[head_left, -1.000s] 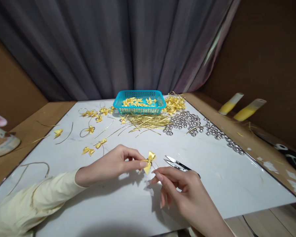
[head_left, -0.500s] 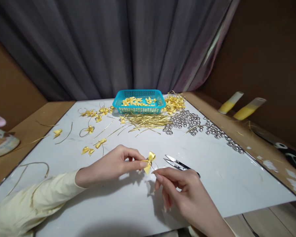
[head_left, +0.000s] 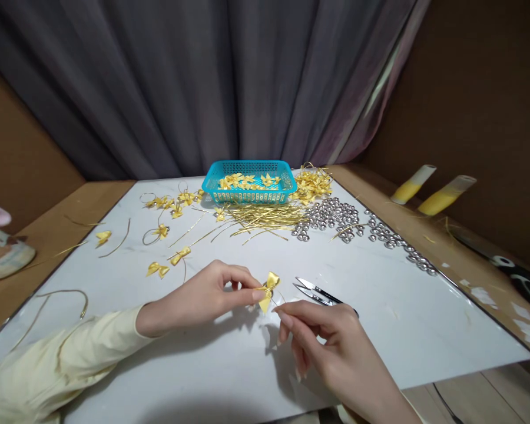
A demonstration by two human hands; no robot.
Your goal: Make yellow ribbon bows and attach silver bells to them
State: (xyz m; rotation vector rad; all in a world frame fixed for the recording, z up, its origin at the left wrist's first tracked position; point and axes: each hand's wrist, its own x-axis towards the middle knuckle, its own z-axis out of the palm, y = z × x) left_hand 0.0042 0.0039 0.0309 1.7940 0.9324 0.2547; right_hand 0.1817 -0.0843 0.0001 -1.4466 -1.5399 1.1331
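Between thumb and fingers, my left hand [head_left: 216, 291] pinches a yellow ribbon bow [head_left: 270, 285] above the white tabletop. My right hand [head_left: 324, 335] is closed in a pinch on a thin gold cord [head_left: 272, 301] that runs from the bow's middle. A loop of the cord stands out beside the bow. Just beyond my right hand lie black-handled thread snips [head_left: 315, 291], blades pointing left. Other yellow bows [head_left: 158, 269] rest to the left of my left hand, some with cord attached.
A blue basket [head_left: 249, 197] with yellow bows stands at the back. Before it are cut gold cords [head_left: 267, 218]; to the right, silver rings [head_left: 331, 213] and a pile of corded bows [head_left: 313, 184]. A mug [head_left: 4, 259] stands left, two yellow-filled tubes [head_left: 446, 195] right.
Almost nothing differs. Both hands keep their pinch on the bow and cord, with only a very slight shift.
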